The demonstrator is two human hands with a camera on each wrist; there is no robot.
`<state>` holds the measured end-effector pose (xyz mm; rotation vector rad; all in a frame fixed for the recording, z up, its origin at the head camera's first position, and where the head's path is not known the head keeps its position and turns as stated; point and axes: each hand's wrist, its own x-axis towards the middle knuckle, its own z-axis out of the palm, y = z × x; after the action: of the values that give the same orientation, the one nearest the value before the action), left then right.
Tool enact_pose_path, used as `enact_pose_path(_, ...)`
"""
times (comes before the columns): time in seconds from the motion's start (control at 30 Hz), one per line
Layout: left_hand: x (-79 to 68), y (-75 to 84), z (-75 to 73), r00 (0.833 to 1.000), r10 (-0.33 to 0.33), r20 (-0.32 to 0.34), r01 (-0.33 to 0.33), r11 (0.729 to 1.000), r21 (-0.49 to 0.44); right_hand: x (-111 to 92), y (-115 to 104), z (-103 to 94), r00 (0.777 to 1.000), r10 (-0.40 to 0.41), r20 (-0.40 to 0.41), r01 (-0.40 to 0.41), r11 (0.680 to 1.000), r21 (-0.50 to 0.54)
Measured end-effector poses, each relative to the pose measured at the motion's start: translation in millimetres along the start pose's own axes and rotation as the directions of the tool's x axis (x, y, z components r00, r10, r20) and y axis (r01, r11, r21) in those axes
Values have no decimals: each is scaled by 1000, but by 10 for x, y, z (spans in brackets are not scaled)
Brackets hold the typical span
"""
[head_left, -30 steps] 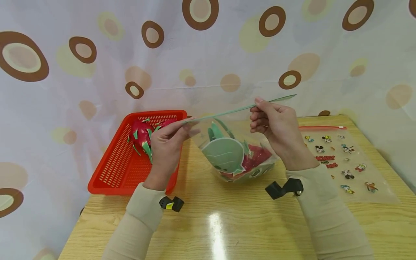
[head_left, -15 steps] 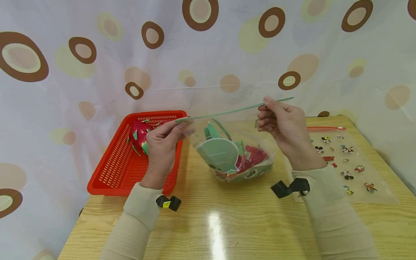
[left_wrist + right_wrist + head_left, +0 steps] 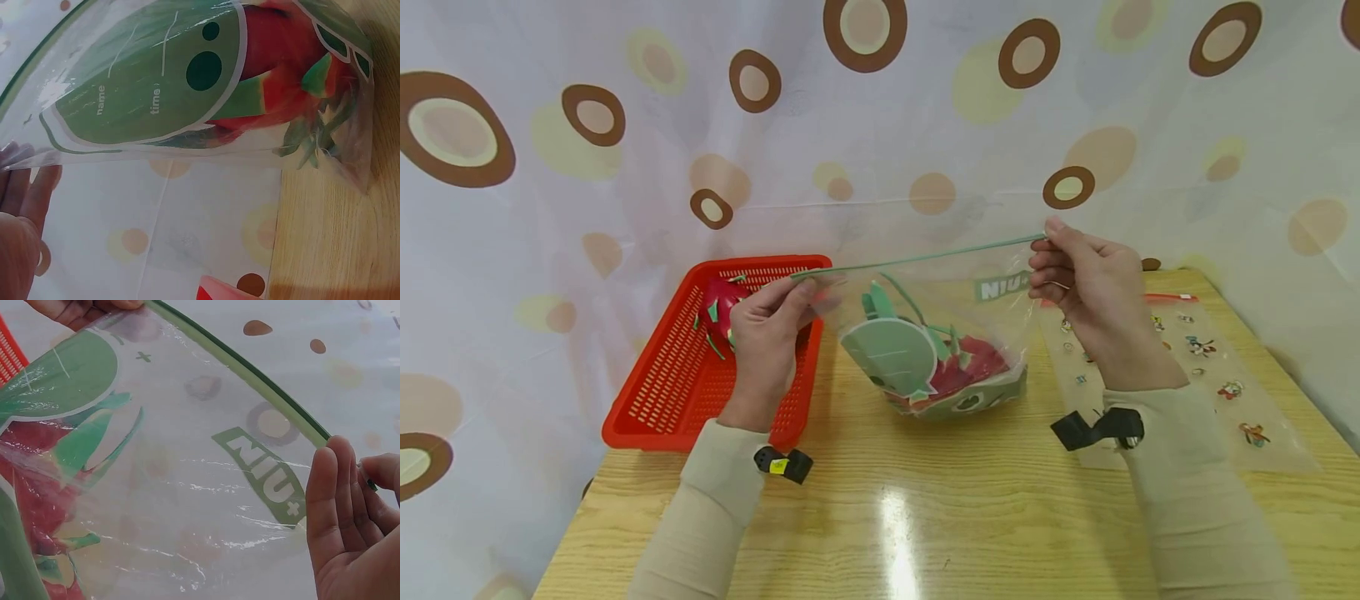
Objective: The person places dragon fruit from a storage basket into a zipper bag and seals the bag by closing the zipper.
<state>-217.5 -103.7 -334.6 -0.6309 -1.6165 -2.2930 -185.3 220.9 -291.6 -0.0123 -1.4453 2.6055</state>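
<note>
A clear zip bag (image 3: pixel 1000 312) with a green top strip and green printed shapes hangs between my hands, its bottom at the table. Inside lies a dragon fruit (image 3: pixel 977 360), red with green scales, partly hidden by the print. My left hand (image 3: pixel 766 333) pinches the left end of the strip between thumb and fingers. At the other end, my right hand (image 3: pixel 1093 292) pinches the strip's corner, as the right wrist view also shows. Between the hands the strip (image 3: pixel 250 372) runs taut and looks pressed together; whether it is sealed all along cannot be told.
A red plastic basket (image 3: pixel 647 367) stands at the left, with dragon fruit (image 3: pixel 721 304) inside, partly behind my left hand. Flat on the wooden table (image 3: pixel 970 517) at the right lies another clear zip bag (image 3: pixel 1255 400) with cartoon prints and a red strip. A patterned curtain hangs behind.
My right hand has slid rightward along the green strip to its end. The left hand has shifted slightly left. The bag is stretched wider, and its printed label has come into view.
</note>
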Motion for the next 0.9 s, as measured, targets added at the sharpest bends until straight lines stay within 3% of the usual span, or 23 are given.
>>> enact_pose_path(0.17,21,-4,-16,1000,-11,24,11,1000,-13,4,-9,-26,1000,-4,-2,4,1000,-15)
enact_pose_path(0.3,19,1,-12,999,-39,-5,39,999,24,-7,-3,-28,1000,-6,18,6,1000,7)
enact_pose_path(0.43,-2,-12,-1,990,-133,-47,138,981,136,-12,5,-34,998,-27,49,25,999,41)
enact_pose_path(0.53,-24,-37,9,963,-267,-29,265,929,258,-9,11,-35,996,-49,76,45,997,56)
enact_pose_path(0.6,-37,-61,14,924,-382,5,358,870,339,-7,20,-36,993,-68,97,63,997,51)
enact_pose_path(0.7,-62,-84,21,824,-563,67,494,771,402,-9,39,-36,987,-89,135,86,996,24)
enact_pose_path(0.77,-84,-91,20,750,-653,104,572,720,391,-12,56,-37,983,-96,155,97,995,6)
enact_pose_path(0.83,-104,-96,17,695,-703,150,633,698,334,-19,69,-33,981,-97,169,100,995,-6)
enact_pose_path(0.9,-121,-106,7,671,-714,197,666,698,262,-23,77,-30,978,-100,181,106,994,-21)
